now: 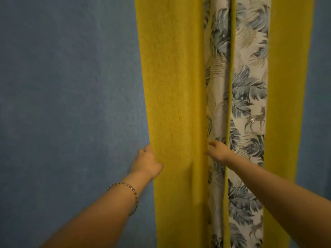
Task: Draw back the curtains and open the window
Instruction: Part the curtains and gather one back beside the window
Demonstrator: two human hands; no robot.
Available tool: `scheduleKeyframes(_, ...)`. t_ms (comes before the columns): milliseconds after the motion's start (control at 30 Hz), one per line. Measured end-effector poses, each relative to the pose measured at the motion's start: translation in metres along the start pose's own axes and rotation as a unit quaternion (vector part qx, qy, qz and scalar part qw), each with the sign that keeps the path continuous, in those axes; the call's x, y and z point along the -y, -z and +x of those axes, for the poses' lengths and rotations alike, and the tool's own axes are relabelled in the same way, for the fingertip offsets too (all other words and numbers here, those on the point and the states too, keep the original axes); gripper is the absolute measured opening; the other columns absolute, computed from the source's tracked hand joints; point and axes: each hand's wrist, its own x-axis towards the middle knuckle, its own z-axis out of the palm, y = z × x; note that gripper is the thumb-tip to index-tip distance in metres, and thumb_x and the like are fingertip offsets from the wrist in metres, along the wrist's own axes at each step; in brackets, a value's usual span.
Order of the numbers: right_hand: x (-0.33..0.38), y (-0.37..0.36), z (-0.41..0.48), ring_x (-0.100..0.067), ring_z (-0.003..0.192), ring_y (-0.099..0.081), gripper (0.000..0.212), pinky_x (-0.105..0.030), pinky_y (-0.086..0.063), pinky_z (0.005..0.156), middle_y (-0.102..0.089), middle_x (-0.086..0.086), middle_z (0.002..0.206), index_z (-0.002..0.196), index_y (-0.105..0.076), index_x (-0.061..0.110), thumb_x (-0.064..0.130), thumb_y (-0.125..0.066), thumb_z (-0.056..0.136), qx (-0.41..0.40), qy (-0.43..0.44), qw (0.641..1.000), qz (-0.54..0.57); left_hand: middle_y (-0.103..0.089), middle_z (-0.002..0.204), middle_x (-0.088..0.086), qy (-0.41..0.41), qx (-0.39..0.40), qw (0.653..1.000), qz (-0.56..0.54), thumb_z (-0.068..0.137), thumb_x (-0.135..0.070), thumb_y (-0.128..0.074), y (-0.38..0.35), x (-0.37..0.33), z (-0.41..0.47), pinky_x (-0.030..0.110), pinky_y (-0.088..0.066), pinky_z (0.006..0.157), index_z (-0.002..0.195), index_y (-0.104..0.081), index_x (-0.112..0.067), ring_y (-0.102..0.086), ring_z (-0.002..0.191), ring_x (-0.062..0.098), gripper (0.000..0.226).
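Head view: curtains (pixel 172 86) hung closed at 12 o'clock, window hidden. Left hand (pixel 146 162) at 8 o'clock hooked the yellow panel's outer edge; right hand (pixel 217 151), fingers loosely curled, touched its inner edge. Drawing-back step; next probably needs sideways pull.

Mustard yellow and leaf print against blue

The curtains (pixel 172 86) have plain mustard-yellow bands beside cream panels (pixel 250 86) printed with grey-blue and tan leaves and small brown deer; the wall (pixel 68 86) is mottled blue; the bracelet (pixel 133 192) is gold-toned
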Motion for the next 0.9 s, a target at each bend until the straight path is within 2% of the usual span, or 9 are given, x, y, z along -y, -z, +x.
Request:
scheduleKeyframes(233,-0.024,-0.008,0.084,-0.039,0.140,-0.022,0.082,-0.045,-0.029,0.113,-0.015,-0.022,0.153,0.149,-0.006,0.004,0.027,-0.059,0.090,-0.151,-0.073,0.984,0.055,0.005,0.160,0.014,0.017,-0.068,0.997,-0.018,0.077,-0.053,-0.066,-0.051,-0.048,0.073,0.044,-0.019,0.118,0.151,0.010,-0.010,-0.003,0.148,0.034,0.114)
scheduleKeyframes(367,-0.031,-0.002,0.133,-0.041,0.139,-0.024,0.099,-0.047,-0.028,0.115,-0.021,-0.027,0.151,0.149,-0.001,0.001,0.034,-0.068,0.083,-0.236,-0.063,0.965,0.097,0.002,0.159,0.018,0.056,-0.127,0.990,-0.023,0.067,-0.069,-0.064,-0.072,-0.093,0.131,0.047,-0.019,0.117,0.150,0.015,-0.009,-0.002,0.147,0.036,0.128)
scheduleKeyframes(467,-0.045,-0.002,0.174,-0.039,0.127,-0.047,0.103,-0.050,-0.042,0.106,-0.045,-0.025,0.140,0.147,-0.009,0.007,0.045,-0.072,0.075,-0.248,-0.029,0.964,0.094,-0.023,0.152,0.019,0.080,-0.181,0.980,-0.033,0.079,-0.051,-0.064,-0.082,-0.106,0.166,0.046,-0.036,0.107,0.150,0.007,-0.008,-0.031,0.137,0.036,0.110)
scheduleKeyframes(533,-0.049,-0.002,0.184,-0.038,0.116,-0.058,0.094,-0.051,-0.052,0.093,-0.057,-0.019,0.130,0.143,-0.019,0.012,0.047,-0.073,0.073,-0.235,-0.003,0.967,0.102,-0.045,0.138,0.017,0.062,-0.194,0.978,-0.050,0.089,-0.030,-0.058,-0.080,-0.096,0.179,0.045,-0.050,0.092,0.147,-0.018,-0.009,-0.052,0.118,0.035,0.074)
scheduleKeyframes(600,-0.050,-0.005,0.187,-0.035,0.113,-0.059,0.069,-0.039,-0.053,0.088,-0.060,-0.016,0.122,0.135,-0.037,0.006,0.033,-0.070,0.081,-0.201,0.042,0.971,0.125,-0.059,0.121,0.017,0.022,-0.191,0.980,-0.049,0.093,-0.016,-0.049,-0.075,-0.081,0.184,0.042,-0.053,0.082,0.129,-0.045,-0.006,-0.060,0.103,0.037,0.037)
scheduleKeyframes(700,-0.041,-0.014,0.176,-0.034,0.108,-0.057,0.032,-0.029,-0.045,0.080,-0.058,-0.016,0.111,0.115,-0.059,0.005,0.020,-0.061,0.088,-0.187,0.124,0.970,0.097,-0.065,0.103,0.017,-0.062,-0.207,0.973,0.081,0.091,-0.008,-0.049,-0.060,-0.052,0.171,0.038,-0.047,0.075,0.097,-0.061,-0.004,-0.062,0.092,0.034,0.014)
scheduleKeyframes(767,-0.027,-0.024,0.164,-0.032,0.127,-0.041,0.030,-0.039,-0.044,0.099,-0.046,-0.013,0.130,0.117,-0.061,0.011,0.023,-0.059,0.089,-0.173,0.182,0.965,0.075,-0.068,0.100,0.021,-0.137,-0.277,0.922,0.232,0.076,-0.007,-0.063,-0.046,-0.031,0.164,0.043,-0.041,0.087,0.075,-0.069,-0.002,-0.061,0.096,0.037,0.008)
scheduleKeyframes(833,-0.007,-0.034,0.150,-0.026,0.143,-0.022,0.044,-0.045,-0.031,0.115,-0.027,-0.003,0.153,0.135,-0.050,0.020,0.026,-0.056,0.091,-0.121,0.229,0.963,0.071,-0.060,0.125,0.026,-0.184,-0.364,0.855,0.320,0.066,-0.016,-0.068,-0.026,-0.003,0.160,0.054,-0.016,0.108,0.064,-0.071,-0.005,-0.042,0.119,0.047,0.011)
scheduleKeyframes(900,0.021,-0.045,0.132,-0.023,0.143,-0.026,0.055,-0.041,-0.030,0.114,-0.028,0.000,0.155,0.145,-0.035,0.022,0.025,-0.052,0.093,-0.059,0.267,0.955,0.111,-0.034,0.149,0.019,-0.163,-0.397,0.845,0.319,0.071,-0.027,-0.066,-0.008,0.027,0.150,0.055,0.005,0.113,0.071,-0.074,-0.012,-0.019,0.133,0.049,0.017)
